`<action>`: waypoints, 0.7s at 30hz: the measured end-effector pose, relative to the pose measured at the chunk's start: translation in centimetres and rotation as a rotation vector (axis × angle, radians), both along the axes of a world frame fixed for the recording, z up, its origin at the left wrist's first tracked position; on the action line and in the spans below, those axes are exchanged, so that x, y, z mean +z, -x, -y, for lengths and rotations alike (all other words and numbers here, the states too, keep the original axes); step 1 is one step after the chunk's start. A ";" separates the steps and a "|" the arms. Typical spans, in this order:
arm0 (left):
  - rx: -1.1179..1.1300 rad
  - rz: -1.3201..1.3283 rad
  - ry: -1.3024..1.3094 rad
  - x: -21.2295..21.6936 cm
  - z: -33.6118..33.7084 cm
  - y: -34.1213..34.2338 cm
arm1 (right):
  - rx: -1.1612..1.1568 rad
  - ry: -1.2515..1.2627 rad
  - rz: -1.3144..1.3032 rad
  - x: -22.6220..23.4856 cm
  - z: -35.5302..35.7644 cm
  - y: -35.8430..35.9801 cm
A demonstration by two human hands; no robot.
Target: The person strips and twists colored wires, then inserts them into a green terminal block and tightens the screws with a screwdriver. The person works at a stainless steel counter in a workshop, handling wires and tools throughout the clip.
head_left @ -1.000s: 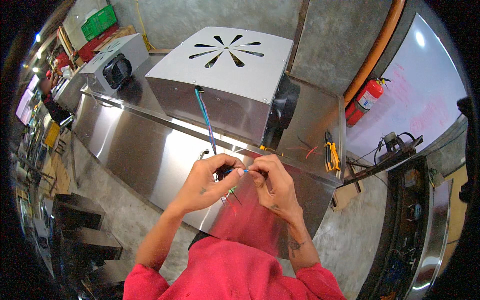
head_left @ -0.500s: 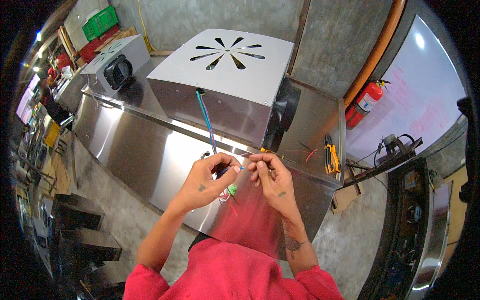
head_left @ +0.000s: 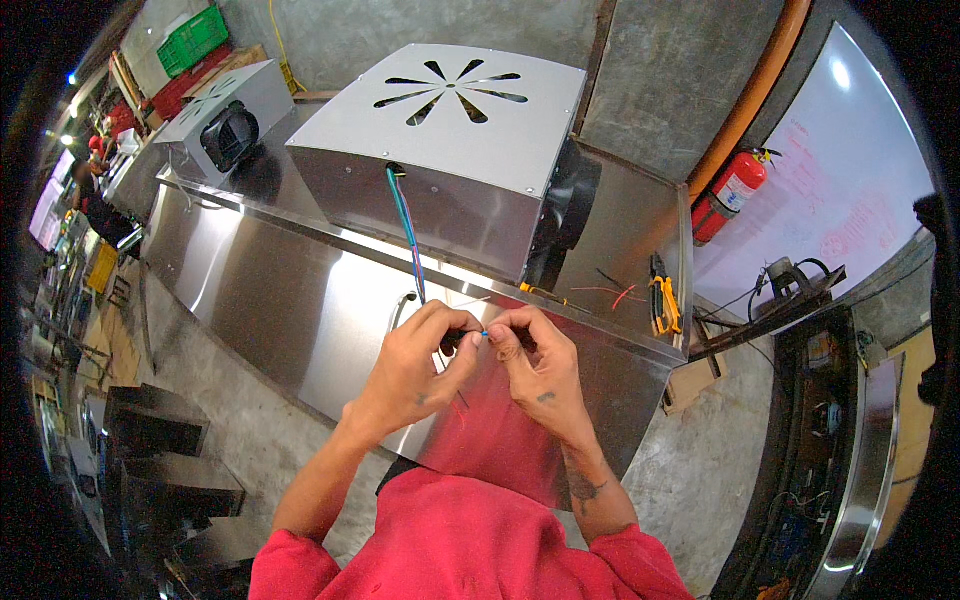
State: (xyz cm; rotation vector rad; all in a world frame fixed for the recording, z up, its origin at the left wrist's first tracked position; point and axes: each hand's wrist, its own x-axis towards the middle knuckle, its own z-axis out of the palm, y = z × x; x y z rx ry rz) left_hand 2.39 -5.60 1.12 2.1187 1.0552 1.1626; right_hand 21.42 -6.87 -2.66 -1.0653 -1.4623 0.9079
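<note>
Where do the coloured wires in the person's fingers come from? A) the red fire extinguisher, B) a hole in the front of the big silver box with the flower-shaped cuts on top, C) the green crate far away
B: the coloured wires run down from a hole in the front of the silver box to where the left hand and right hand pinch them together.

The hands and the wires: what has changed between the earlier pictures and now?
Little changed. The left hand and right hand drew slightly closer, and both still pinch the wire ends between them. The blue cable still hangs from the metal box; the yellow pliers did not move.
</note>
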 end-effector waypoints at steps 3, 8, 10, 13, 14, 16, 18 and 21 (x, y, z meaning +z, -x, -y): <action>-0.033 0.019 0.194 0.2 -0.3 0.7 | -0.027 -0.205 0.112 -0.2 -0.4 -0.1; 0.030 0.170 0.399 -0.5 -0.7 1.0 | -0.085 0.052 -0.251 0.4 0.4 1.3; 0.041 0.190 0.410 -0.7 -0.7 0.9 | -0.155 0.014 -0.277 -0.6 0.5 1.5; 0.040 0.218 0.414 -0.9 -0.6 0.8 | -0.142 -0.081 -0.188 -1.3 0.1 1.5; 0.035 0.227 0.417 -0.9 -0.5 0.8 | -0.135 -0.118 -0.170 -1.3 0.1 1.6; 0.024 0.233 0.421 -0.8 -0.5 0.7 | -0.146 -0.135 -0.156 -1.0 0.1 1.6; 0.019 0.223 0.424 -0.5 -0.4 0.6 | -0.149 -0.141 -0.153 -0.9 0.1 1.7; 0.017 0.207 0.413 -0.7 -0.5 0.7 | -0.137 -0.136 -0.151 -0.7 0.1 1.6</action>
